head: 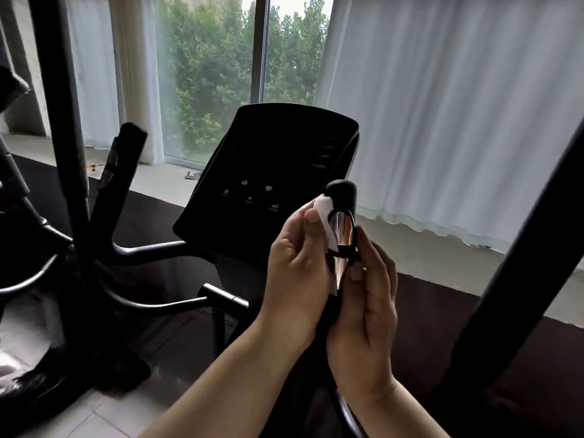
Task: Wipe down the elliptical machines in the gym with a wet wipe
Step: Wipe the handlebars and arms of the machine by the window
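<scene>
A black elliptical console (268, 181) with small white button icons stands in the middle of the view. To its right rises a black handlebar grip (343, 197) with shiny metal sensor plates. My left hand (297, 273) presses a white wet wipe (327, 216) against the left side of this grip. My right hand (366, 314) is wrapped around the grip lower down, thumb on the metal plate. The lower grip is hidden behind both hands.
A thick black upright post (60, 121) and curved handlebars (151, 251) stand at the left. Another black bar (518, 263) slants up the right side. White curtains (458, 105) and a window with trees lie behind. Pale floor tiles show at bottom left.
</scene>
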Tool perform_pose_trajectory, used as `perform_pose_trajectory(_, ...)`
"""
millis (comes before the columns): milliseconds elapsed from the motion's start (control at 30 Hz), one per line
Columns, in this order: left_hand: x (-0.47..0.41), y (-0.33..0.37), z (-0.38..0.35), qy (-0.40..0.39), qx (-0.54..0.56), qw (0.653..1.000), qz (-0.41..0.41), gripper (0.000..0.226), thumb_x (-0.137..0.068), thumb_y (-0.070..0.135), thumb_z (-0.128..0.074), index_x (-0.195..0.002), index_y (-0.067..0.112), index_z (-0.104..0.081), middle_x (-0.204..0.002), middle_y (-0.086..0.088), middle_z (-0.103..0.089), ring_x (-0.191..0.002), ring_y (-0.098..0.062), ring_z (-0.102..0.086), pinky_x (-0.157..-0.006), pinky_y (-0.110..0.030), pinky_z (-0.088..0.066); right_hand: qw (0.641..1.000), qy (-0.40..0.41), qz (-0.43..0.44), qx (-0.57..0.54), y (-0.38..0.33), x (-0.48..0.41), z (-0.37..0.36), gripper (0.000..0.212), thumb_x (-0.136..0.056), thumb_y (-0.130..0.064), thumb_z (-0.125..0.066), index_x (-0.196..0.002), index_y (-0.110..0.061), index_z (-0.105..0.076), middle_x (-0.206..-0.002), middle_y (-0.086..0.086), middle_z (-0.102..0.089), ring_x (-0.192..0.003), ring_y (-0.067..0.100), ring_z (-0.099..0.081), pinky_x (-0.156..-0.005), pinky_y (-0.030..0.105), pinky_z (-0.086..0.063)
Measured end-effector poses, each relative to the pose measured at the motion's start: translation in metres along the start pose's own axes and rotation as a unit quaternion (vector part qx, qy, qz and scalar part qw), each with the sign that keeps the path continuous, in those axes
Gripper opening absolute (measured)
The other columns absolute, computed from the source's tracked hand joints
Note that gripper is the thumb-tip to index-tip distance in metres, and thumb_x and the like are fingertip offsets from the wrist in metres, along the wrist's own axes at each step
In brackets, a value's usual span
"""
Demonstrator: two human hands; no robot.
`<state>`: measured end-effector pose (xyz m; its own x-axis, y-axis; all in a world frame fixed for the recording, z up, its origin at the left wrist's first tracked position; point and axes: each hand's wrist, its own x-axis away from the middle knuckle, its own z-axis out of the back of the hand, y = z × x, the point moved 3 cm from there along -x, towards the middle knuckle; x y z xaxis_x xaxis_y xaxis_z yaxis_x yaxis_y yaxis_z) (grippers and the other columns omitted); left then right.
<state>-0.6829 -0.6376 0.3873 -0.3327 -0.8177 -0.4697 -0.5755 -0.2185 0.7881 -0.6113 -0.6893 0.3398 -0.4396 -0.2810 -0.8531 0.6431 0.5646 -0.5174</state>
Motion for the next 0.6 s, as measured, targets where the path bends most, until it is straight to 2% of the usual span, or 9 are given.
perform_pose_trajectory(67,0.009,-0.006,0.002,-0.001,-0.07,0.994,-0.081,0.036,-0.108,0.026,-0.044,-0.136,0.012,-0.062,-0.12,0.004,-0.073,-0.117,-0.007,-0.066,-0.097,-0.021,-0.051,1.0,0.004,-0.006,-0.003,0.003,0.003,0.001,0.043,-0.104,-0.015,-0.037,-0.142,-0.001,-0.05,-0.139,0.01,-0.054,-0.133,0.021,-0.051,-0.11,0.029,-0.041)
perform_pose_trajectory(100,0.018,-0.011,0.006,0.01,-0.124,0.984,-0.129,0.037,-0.109,0.023,-0.046,-0.142,0.013,-0.058,-0.132,0.006,-0.068,-0.127,-0.005,-0.06,-0.103,-0.02,-0.048,1.0,0.004,-0.01,-0.015,0.005,0.004,0.001,0.042,-0.104,-0.016,-0.037,-0.142,-0.002,-0.05,-0.14,0.01,-0.054,-0.134,0.024,-0.051,-0.111,0.035,-0.042)
perform_pose_trajectory(167,0.034,-0.024,0.014,0.013,-0.216,0.949,-0.23,0.042,-0.107,0.013,-0.048,-0.148,0.007,-0.048,-0.152,-0.003,-0.051,-0.143,-0.009,-0.045,-0.113,-0.02,-0.039,0.998,-0.007,-0.022,-0.057,0.01,0.007,0.002,0.043,-0.105,-0.017,-0.038,-0.144,-0.005,-0.049,-0.143,0.012,-0.054,-0.134,0.032,-0.051,-0.111,0.052,-0.042)
perform_pose_trajectory(233,0.039,-0.032,0.015,-0.016,-0.252,0.921,-0.296,0.046,-0.103,0.005,-0.047,-0.149,0.0,-0.043,-0.16,-0.012,-0.039,-0.15,-0.017,-0.036,-0.117,-0.024,-0.035,0.993,-0.015,-0.042,-0.109,0.012,0.009,0.003,0.042,-0.105,-0.016,-0.039,-0.144,-0.006,-0.048,-0.143,0.013,-0.055,-0.135,0.036,-0.051,-0.11,0.056,-0.041)
perform_pose_trajectory(367,0.004,-0.01,-0.001,-0.067,-0.289,0.891,-0.344,0.04,-0.106,0.004,-0.046,-0.144,-0.007,-0.047,-0.16,-0.016,-0.035,-0.153,-0.031,-0.027,-0.123,-0.033,-0.028,0.986,-0.007,-0.066,-0.15,0.01,0.012,0.001,0.04,-0.104,-0.016,-0.039,-0.141,-0.009,-0.051,-0.142,0.005,-0.059,-0.135,0.027,-0.053,-0.111,0.04,-0.042)
perform_pose_trajectory(500,-0.016,0.005,-0.007,-0.06,-0.305,0.885,-0.346,0.04,-0.104,0.003,-0.047,-0.142,-0.008,-0.05,-0.158,-0.022,-0.037,-0.153,-0.035,-0.027,-0.123,-0.031,-0.027,0.987,-0.017,-0.061,-0.147,0.012,0.014,0.001,0.045,-0.103,-0.013,-0.037,-0.146,-0.003,-0.045,-0.147,0.01,-0.055,-0.14,0.029,-0.048,-0.115,0.043,-0.04)
perform_pose_trajectory(600,0.011,-0.018,0.002,-0.082,-0.312,0.883,-0.34,0.041,-0.105,0.003,-0.046,-0.145,-0.004,-0.046,-0.161,-0.017,-0.034,-0.155,-0.033,-0.022,-0.124,-0.034,-0.025,0.983,0.005,-0.09,-0.161,0.019,0.018,0.003,0.04,-0.104,-0.017,-0.039,-0.138,-0.02,-0.059,-0.138,0.011,-0.062,-0.13,0.031,-0.057,-0.111,0.05,-0.044)
